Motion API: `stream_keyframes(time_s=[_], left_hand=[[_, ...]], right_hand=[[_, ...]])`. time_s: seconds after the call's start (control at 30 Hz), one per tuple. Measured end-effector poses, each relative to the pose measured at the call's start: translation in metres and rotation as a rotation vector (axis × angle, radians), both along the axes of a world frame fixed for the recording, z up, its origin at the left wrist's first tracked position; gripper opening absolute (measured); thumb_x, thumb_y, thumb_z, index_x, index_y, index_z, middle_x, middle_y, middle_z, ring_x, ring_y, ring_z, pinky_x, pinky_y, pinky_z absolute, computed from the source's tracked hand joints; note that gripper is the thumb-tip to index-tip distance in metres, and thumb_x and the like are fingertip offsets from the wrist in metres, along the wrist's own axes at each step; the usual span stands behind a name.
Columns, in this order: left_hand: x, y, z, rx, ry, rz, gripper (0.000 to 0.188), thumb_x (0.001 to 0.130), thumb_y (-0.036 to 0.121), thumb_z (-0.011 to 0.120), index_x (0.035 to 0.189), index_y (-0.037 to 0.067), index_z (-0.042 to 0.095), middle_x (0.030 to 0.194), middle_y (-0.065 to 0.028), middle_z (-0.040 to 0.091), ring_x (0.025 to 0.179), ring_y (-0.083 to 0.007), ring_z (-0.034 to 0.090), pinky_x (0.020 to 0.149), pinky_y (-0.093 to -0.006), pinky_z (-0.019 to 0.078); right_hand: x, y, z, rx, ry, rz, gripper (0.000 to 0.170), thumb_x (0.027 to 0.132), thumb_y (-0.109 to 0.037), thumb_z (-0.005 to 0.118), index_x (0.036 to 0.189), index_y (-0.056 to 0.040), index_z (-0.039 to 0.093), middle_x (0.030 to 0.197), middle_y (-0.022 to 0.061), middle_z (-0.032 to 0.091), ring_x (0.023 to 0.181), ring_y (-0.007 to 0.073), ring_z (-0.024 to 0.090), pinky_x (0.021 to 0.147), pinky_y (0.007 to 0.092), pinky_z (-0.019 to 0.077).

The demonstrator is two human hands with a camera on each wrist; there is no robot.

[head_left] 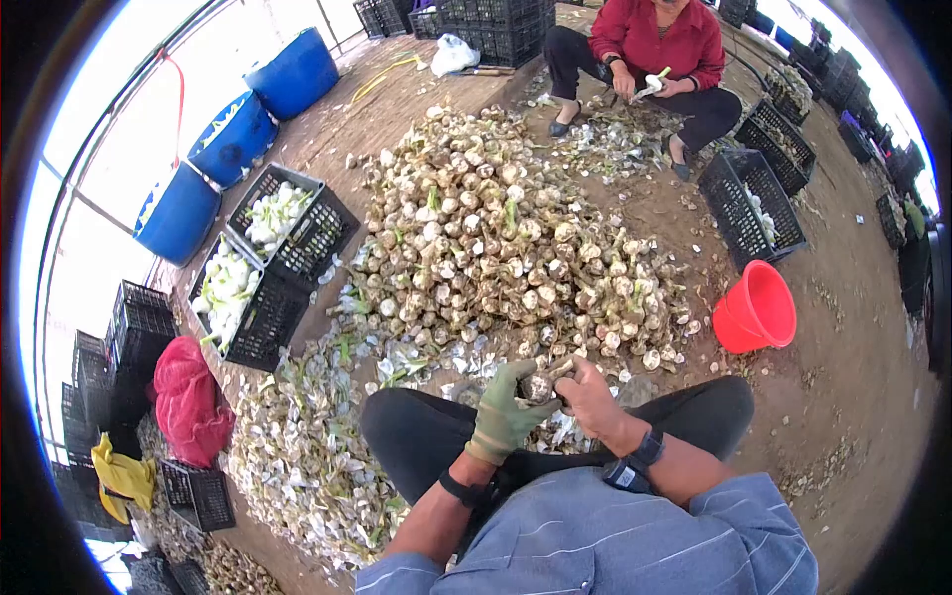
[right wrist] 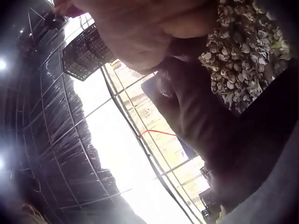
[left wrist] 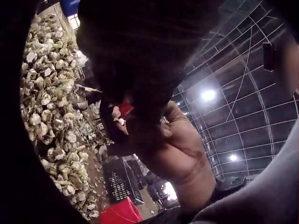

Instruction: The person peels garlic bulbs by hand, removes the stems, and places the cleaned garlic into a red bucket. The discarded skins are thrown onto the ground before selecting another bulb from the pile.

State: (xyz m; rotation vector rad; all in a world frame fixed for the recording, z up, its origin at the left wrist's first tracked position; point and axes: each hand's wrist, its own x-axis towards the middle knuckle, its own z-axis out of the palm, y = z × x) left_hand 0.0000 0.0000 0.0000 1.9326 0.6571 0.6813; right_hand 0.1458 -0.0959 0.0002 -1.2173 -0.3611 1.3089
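Observation:
In the head view, the left hand (head_left: 504, 412), in a green glove, grips a garlic bulb (head_left: 536, 388) over the lap. The bare right hand (head_left: 593, 402) meets it from the other side, its curled fingers and thumb pinching at the bulb's edge and top. The right wrist view has the right hand (right wrist: 140, 32) large at the top, with the dark left hand (right wrist: 187, 93) just below it. In the left wrist view the glove is a dark shape, and the right hand (left wrist: 175, 149) shows beside it. Both wrist views hide the bulb.
A large heap of garlic (head_left: 476, 238) lies ahead, with peeled skins (head_left: 307, 456) at the left. Crates (head_left: 288, 258) of trimmed garlic and blue tubs (head_left: 178, 213) stand further left. A red bucket (head_left: 756, 309) is at the right. Another person (head_left: 659, 45) sits opposite, handling garlic.

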Motion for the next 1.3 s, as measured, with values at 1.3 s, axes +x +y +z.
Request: stream_keyframes(time_s=[1.3], left_hand=[[-0.017,0.01,-0.003,-1.055,-0.239,0.013,0.047,0.086,0.011,0.065,0.13,-0.003,0.055,0.088,-0.0026,0.063,0.071,-0.0087,0.058,0.065,-0.0228,0.0489]], right_hand=[[-0.008,0.003,0.006,-0.076,-0.309,0.113,0.03,0.086,-0.021,0.077,0.102,-0.0045,0.058,0.085,-0.0013,0.057,0.078,0.0052,0.051,0.068,0.0237,0.0443]])
